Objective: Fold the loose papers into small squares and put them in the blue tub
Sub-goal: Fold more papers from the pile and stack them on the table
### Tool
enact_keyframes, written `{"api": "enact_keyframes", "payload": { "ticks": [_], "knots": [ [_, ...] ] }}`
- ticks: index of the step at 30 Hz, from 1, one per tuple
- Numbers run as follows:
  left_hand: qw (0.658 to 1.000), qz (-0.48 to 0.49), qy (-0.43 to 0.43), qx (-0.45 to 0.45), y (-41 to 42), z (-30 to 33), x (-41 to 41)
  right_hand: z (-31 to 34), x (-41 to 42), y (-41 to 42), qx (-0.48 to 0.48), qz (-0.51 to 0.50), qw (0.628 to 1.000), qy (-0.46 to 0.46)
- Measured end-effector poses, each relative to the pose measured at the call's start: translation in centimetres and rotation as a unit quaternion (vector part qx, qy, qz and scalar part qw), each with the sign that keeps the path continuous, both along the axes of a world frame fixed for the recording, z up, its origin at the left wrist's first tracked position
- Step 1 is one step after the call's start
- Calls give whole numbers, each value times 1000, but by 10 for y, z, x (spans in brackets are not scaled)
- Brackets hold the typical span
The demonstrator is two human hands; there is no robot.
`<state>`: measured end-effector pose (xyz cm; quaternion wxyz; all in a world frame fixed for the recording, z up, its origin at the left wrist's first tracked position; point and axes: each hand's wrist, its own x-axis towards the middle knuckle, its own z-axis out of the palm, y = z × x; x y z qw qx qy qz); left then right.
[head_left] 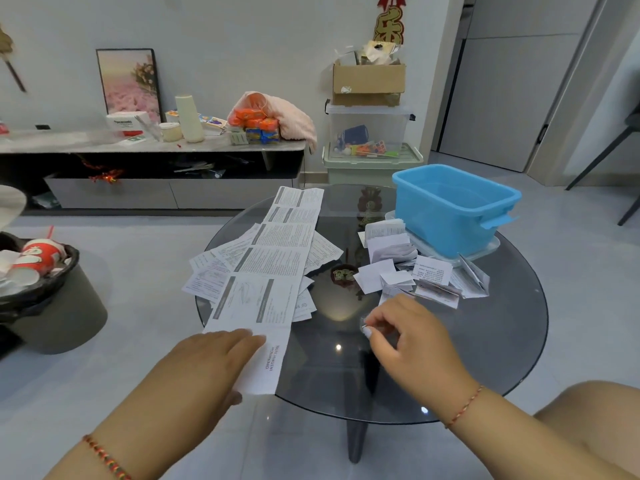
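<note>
A round dark glass table (485, 358) fills the middle of the frame. In its upper right part stands the blue tub (453, 209), resting on a clear lid (485, 251); nothing shows inside it from this angle. Just below and left of the tub lies a heap of folded papers (408, 268), small white squares and oblongs, some touching the lid. On the left half of the table a long printed sheet (273, 268) runs from the far edge toward the near edge, lying over a spread of other loose papers (211, 271).

The left hand (211, 362), in the lower left, lies flat with straight fingers on the near end of the long sheet. The right hand (408, 337), lower centre, hovers above the glass with fingers curled; thumb and forefinger seem to pinch something small, too blurred to identify.

At the left edge stands a bin (45, 278) with red and white cups.
</note>
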<state>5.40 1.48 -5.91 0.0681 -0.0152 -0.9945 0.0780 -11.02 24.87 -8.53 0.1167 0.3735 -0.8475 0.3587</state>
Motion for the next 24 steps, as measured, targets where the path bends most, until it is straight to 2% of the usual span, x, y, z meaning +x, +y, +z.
{"api": "enact_keyframes", "payload": {
  "ticks": [3, 6, 10, 13, 14, 15, 17, 18, 21, 24],
  "knots": [
    [1000, 6, 3, -8, -3, 1, 3, 0, 8, -9, 10, 36, 999, 6],
    [999, -5, 50, 6, -1, 0, 5, 0, 14, -15, 20, 83, 996, 24],
    [985, -90, 143, 39, 30, 14, 5, 0, 18, -21, 50, 148, 986, 59],
    [972, -136, 156, 113, 48, 26, 9, -4, 17, -24, 20, 177, 980, 86],
    [971, -115, 153, 140, 49, 31, 13, -4, 16, -24, -6, 179, 980, 90],
    [965, -83, 138, 205, 49, 38, 17, -2, 17, -22, -25, 175, 981, 83],
    [927, 2, 66, 369, 41, 48, 24, 4, 18, -17, -49, 158, 986, 34],
    [906, 28, 40, 421, 35, 48, 27, 7, 19, -14, -55, 149, 987, -4],
    [879, 87, 47, 466, 27, 31, 19, 8, 20, -8, -58, 111, 985, -119],
    [858, 157, 84, 482, 39, 9, 5, 3, 18, -12, -27, 61, 980, -189]
  ]
}}
